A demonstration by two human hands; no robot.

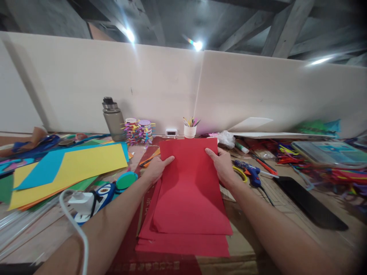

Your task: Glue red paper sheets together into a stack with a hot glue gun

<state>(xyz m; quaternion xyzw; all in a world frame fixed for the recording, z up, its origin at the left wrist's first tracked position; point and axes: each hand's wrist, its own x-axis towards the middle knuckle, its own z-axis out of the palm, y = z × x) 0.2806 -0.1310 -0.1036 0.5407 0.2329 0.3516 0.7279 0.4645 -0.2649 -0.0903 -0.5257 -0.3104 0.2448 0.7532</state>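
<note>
A red paper sheet (189, 183) is lifted at its far end, held by both hands at its side edges. My left hand (156, 168) grips the left edge, thumb on top. My right hand (222, 166) grips the right edge the same way. Below the sheet lies a stack of more red sheets (183, 244) on the brown table (252, 244).
Yellow and blue paper sheets (69, 168) lie at the left. A grey bottle (112, 118), colourful paper rolls (139, 131) and a white cup of sticks (189, 130) stand at the back. A blue glue gun (250, 172), scissors and a black slab (309, 202) lie at the right. A white cable (74, 221) crosses my left forearm.
</note>
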